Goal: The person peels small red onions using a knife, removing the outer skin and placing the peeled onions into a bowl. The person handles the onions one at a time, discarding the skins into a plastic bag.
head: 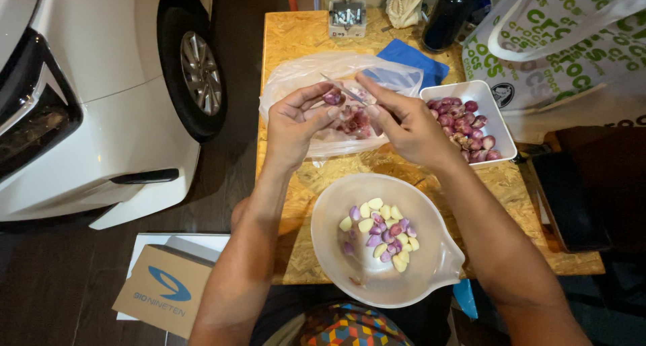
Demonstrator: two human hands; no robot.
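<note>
1. Far left: white car (101, 83), cut off by the frame edge, only one wheel & part of the bumper visible. Below it a cardboard box (161, 289) on the floor, lying on a white sheet mostly hidden under it.
2. My left hand (296, 120): thumb & fingertips pinch a small shallot (332, 97), held up over the clear plastic bag (303, 77). The shallot is half hidden by my fingers.
3. Bag contents: reddish peels, hard to make out through the plastic & behind my hands.
4. My right hand (410, 127): fingers curled tight round a small knife (343, 89); handle hidden in my grip, only the thin blade shows, tip near the shallot.
5. Near me, on the chipboard table (296, 36): white bowl (431, 265) w/ peeled garlic cloves & purple shallots.
6. Right: white square tray (501, 127) of unpeeled shallots, just beside my right hand.
7. Far right: printed tote bag (572, 43), cut off at the edge.
</note>
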